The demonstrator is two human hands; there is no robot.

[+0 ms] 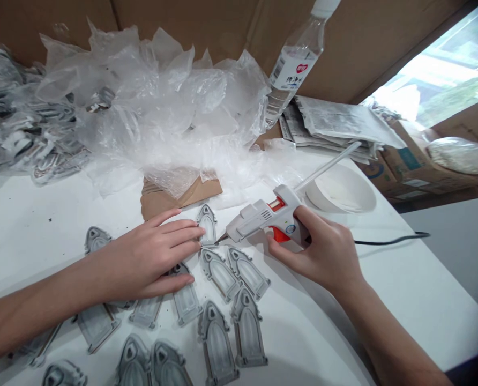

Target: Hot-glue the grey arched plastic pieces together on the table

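My right hand is wrapped around the grip of a white and orange hot glue gun, a clear glue stick poking out of its back. The gun's nozzle meets the lower right edge of a small grey arched, window-shaped piece. Against that piece's left side rest the fingertips of my left hand, fingers stretched out and slightly apart. Several more grey arched pieces lie below and around my left hand, some partly covered by it.
Crumpled clear plastic bags and torn cardboard lie at the back. Wrapped grey pieces are heaped at the left. A water bottle, stacked newspapers and a white bowl stand at right. A black cord trails off the table edge.
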